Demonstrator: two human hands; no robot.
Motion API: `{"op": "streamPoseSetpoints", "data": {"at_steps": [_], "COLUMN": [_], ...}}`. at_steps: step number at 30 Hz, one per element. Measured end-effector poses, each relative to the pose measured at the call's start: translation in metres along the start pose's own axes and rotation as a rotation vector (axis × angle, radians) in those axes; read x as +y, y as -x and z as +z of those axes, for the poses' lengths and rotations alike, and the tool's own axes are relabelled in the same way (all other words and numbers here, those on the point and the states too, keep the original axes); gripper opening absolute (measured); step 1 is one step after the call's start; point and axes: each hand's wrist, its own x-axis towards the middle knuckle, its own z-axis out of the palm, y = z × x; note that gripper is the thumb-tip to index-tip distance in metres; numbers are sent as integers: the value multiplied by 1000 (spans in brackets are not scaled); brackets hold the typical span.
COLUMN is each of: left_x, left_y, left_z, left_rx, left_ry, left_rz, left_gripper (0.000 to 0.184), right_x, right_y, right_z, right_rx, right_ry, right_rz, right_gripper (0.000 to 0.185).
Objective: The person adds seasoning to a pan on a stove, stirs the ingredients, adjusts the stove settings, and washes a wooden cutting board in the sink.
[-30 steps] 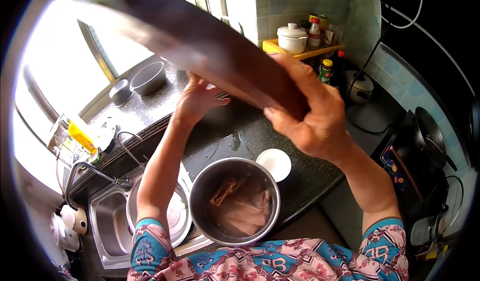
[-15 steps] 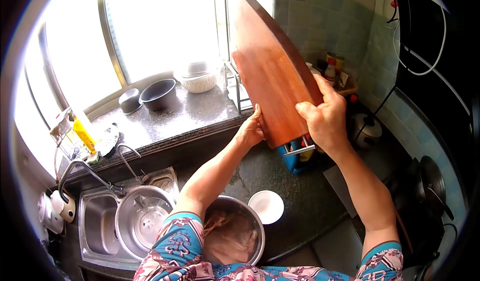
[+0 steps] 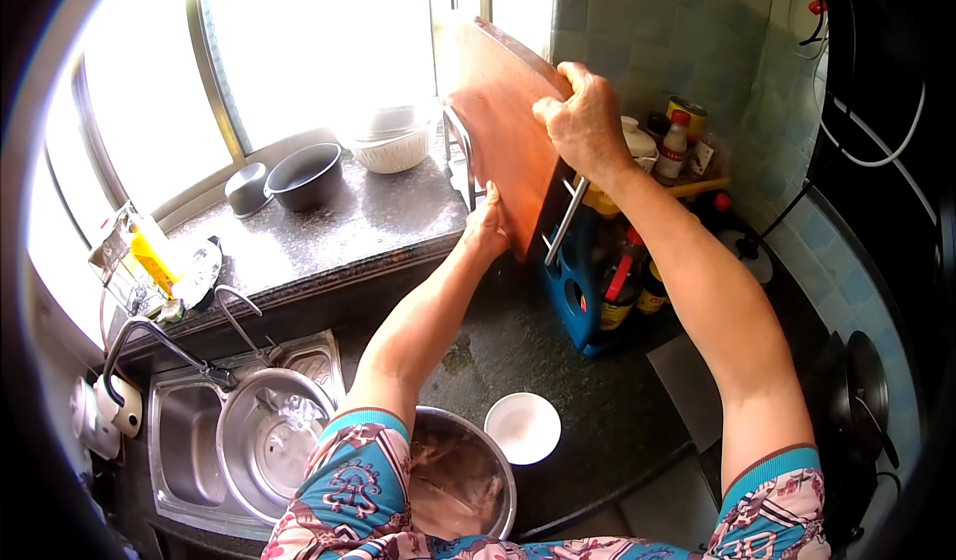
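Note:
A thick reddish-brown wooden cutting board stands on edge, tilted, beside a metal rack at the windowsill's right end. My right hand grips the board's upper right edge, thumb on the near face. Lower down, my left hand supports its left side with the fingers partly hidden behind it. A metal bar handle shows at the board's lower right. Right of the board, a blue caddy holds several sauce bottles.
A white bowl and a steel basin with raw meat in water sit on the dark counter. The sink holds another metal basin. Dark pans and a white basket line the sill. Seasoning jars fill the corner.
The board has turned more edge-on and shifted slightly left and down toward the rack. My right hand has moved up along its edge, uncovering the blue caddy and bottles.

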Motion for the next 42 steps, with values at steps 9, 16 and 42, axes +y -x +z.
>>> {"op": "streamPoseSetpoints", "data": {"at_steps": [9,16,42], "left_x": [8,22,48], "left_y": [-26,-103,94], "left_z": [2,-39,-40], "left_rx": [45,-105,-160], "left_ry": [21,-259,-989], "left_rz": [88,320,-57], "left_gripper": [37,38,60], "right_x": [23,17,-70], "right_y": [3,31,183], "right_z": [2,-2,-154], "right_rx": [1,-247,-701], "right_ry": [24,-148,-743], "right_rz": [1,211,444], "right_gripper": [73,57,17]}}
